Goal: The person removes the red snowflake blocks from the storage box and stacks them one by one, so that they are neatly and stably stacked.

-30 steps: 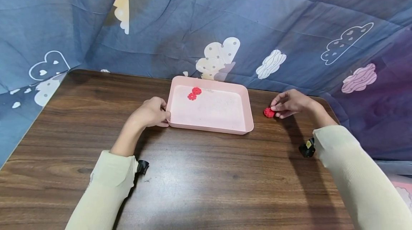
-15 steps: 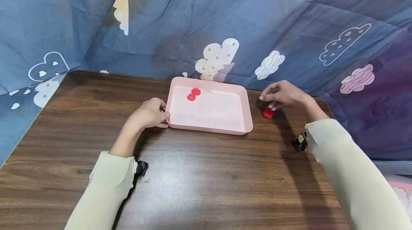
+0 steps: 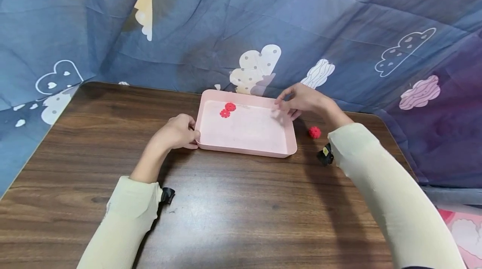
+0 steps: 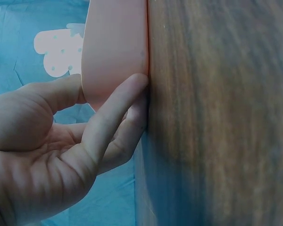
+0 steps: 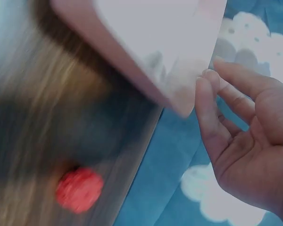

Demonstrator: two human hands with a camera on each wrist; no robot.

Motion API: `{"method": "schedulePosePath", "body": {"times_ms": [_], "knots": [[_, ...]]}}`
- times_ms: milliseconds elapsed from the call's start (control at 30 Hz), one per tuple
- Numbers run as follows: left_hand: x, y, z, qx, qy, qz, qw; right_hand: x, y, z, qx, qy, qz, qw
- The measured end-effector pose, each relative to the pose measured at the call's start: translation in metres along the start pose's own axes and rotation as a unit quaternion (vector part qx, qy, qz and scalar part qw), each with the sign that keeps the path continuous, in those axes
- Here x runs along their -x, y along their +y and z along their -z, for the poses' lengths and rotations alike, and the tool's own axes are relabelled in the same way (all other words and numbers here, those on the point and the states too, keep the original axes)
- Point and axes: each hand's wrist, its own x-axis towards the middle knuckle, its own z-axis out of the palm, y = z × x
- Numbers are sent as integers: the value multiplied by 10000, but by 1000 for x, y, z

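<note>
A shallow pink tray [image 3: 252, 133] lies on the table in the head view. My left hand [image 3: 178, 131] grips its left front corner, thumb at the rim and fingers against the outer wall [image 4: 115, 42]. Two flat, red, notched flower-shaped discs [image 3: 227, 110] lie side by side inside, toward the back left. Over the back right corner of the tray hovers my right hand [image 3: 299, 99], its fingers loosely bent and nothing between them. To the right of the tray, a round red knobbly piece [image 3: 314, 132] rests on the table, below the right wrist; the right wrist view shows it [image 5: 79, 189] blurred.
The brown wood-grain table [image 3: 226, 202] ends at the back against a blue curtain [image 3: 180, 30] printed with clouds. A black wrist device [image 3: 325, 154] hangs under the right sleeve, another [image 3: 167, 195] at the left.
My right hand has let go of the red knobbly piece and moved left and back to above the tray's corner. The piece stays on the table; my left hand keeps its grip.
</note>
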Motion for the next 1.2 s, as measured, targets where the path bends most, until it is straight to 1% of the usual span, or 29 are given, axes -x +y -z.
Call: {"method": "schedulePosePath", "body": {"times_ms": [100, 200, 300, 467, 700, 867, 1033, 1200], "knots": [[0, 0, 0, -24, -1, 8, 10000, -9, -15, -6, -48, -175, 46, 9998], [-1, 1, 0, -47, -1, 21, 10000, -18, -29, -13, 152, -408, 84, 9990], [-1, 1, -1, -59, 0, 19, 10000, -27, -40, -22, 458, -604, 257, 9968], [-3, 1, -3, -105, 17, 24, 9999, -42, -53, -40, 792, -579, 536, 9937], [-4, 0, -4, -248, 93, -10, 9996, -55, -69, -61, 934, -672, 583, 9917], [-4, -1, -3, -278, 109, -1, 9996, -59, -76, -70, 1195, -699, 628, 9884], [-5, -3, -1, -287, 153, 24, 9995, -61, -77, -75, 1312, -624, 689, 9870], [-5, -5, 2, -254, 190, 24, 9995, -63, -78, -80, 1715, -569, 791, 9804]]}}
